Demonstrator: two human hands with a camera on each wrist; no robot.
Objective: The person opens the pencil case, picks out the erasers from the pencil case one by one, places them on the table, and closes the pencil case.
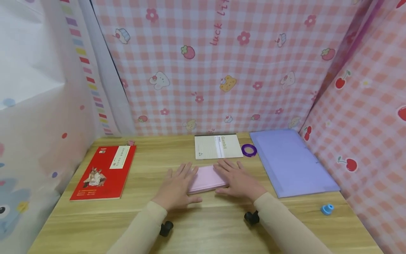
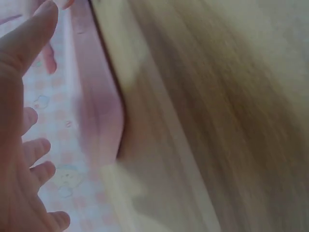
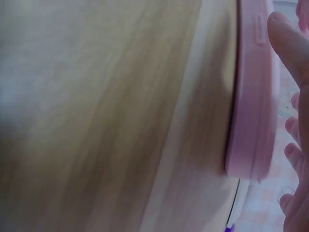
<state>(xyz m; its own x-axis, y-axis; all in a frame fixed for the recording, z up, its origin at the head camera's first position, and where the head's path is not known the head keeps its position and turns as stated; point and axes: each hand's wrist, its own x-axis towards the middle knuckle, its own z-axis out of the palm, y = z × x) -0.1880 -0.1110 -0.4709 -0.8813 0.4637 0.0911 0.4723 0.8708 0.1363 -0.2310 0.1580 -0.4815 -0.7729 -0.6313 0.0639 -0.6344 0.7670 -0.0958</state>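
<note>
A pink pad of paper (image 1: 207,179) lies flat on the wooden table (image 1: 206,225) between my two hands. My left hand (image 1: 176,187) rests flat with straight fingers against the pad's left edge. My right hand (image 1: 237,180) lies flat with spread fingers on the pad's right side. In the left wrist view the pink pad (image 2: 99,104) shows blurred beside my open fingers (image 2: 36,157). In the right wrist view the pad's edge (image 3: 251,111) runs beside my fingers (image 3: 289,46).
A red book (image 1: 104,172) lies at the left. Behind the pad sit a white notebook (image 1: 217,146) and a purple tape ring (image 1: 248,150). At the right lie a lilac folder (image 1: 291,162) and a small blue piece (image 1: 327,209). Patterned cloth walls enclose the table.
</note>
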